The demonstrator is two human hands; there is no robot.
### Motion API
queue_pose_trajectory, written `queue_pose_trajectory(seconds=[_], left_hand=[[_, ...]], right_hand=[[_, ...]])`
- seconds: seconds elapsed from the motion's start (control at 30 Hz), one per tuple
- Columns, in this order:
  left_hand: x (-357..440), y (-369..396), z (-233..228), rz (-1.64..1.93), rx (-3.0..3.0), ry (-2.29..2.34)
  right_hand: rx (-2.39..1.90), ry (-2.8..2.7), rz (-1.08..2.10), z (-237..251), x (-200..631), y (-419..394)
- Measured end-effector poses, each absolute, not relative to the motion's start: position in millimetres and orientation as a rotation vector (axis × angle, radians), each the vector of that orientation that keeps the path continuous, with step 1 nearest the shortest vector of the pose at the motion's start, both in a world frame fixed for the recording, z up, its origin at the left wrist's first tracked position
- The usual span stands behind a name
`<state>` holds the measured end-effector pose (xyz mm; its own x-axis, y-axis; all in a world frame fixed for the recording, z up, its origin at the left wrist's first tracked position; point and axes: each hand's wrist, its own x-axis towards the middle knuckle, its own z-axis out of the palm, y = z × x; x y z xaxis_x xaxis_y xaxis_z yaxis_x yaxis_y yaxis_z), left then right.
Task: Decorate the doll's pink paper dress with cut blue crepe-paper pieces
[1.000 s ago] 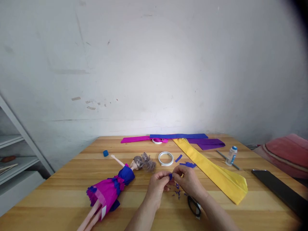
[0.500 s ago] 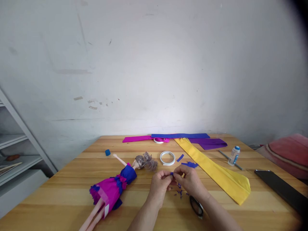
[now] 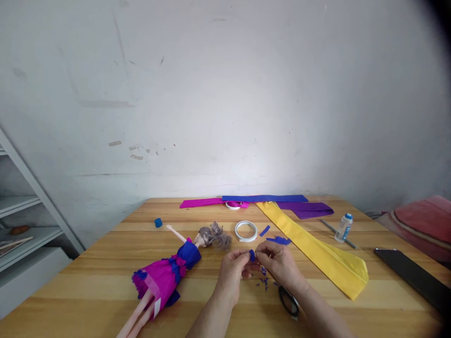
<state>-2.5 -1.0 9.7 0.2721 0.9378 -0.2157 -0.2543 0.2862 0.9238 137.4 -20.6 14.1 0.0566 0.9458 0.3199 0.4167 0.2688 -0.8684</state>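
Observation:
Between my two hands is a small curled piece of blue crepe paper (image 3: 252, 256). My left hand (image 3: 233, 272) pinches it between thumb and forefinger. My right hand (image 3: 278, 264) is closed in a pinch at the paper's right edge. Tiny blue scraps (image 3: 264, 281) lie on the table just below the hands. Beyond them are a cut blue strip (image 3: 265, 230) and a jagged blue piece (image 3: 279, 240). A black loop like a scissors handle (image 3: 288, 301) shows partly under my right forearm. To the left lies a doll (image 3: 169, 277) in a pink and blue paper dress.
A roll of white tape (image 3: 245, 231) sits ahead of my hands. Yellow (image 3: 317, 249), blue (image 3: 264, 198), purple (image 3: 313, 209) and pink (image 3: 200, 203) paper strips lie behind and right. A glue bottle (image 3: 343, 228), its blue cap (image 3: 158, 223) far left, a grey rod (image 3: 329, 226) and a phone (image 3: 408, 274) are around.
The blue paper piece shows larger between my fingers, turned more upright. My right fingertips have shifted slightly right, away from my left ones. Everything on the table stays put.

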Motion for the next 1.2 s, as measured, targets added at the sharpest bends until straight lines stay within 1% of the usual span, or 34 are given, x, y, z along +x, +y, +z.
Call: queue_pose_trajectory(seconds=[0.2,0.33,0.53,0.87,1.2], left_hand=[[-2.0,1.6,3.0,0.98,1.107,0.992],[-1.6,2.8,1.0,0.959,1.193,1.017],[-2.0,-0.4,6.5,0.974,1.114,0.986],[-2.3,0.4,3.9,0.999,0.955,0.912],[-3.2,-0.2,0.8,0.969,0.963,0.892]], right_hand=[[-1.293,-1.515,0.651,11.0,136.6,-19.2],[-1.329,-1.525,0.587,9.5,136.2,-17.7],[-1.355,-1.552,0.583,8.5,137.5,-17.0],[-1.293,-1.462,0.738,0.5,139.7,-12.7],[-1.296,-1.425,0.755,3.2,138.2,-13.5]])
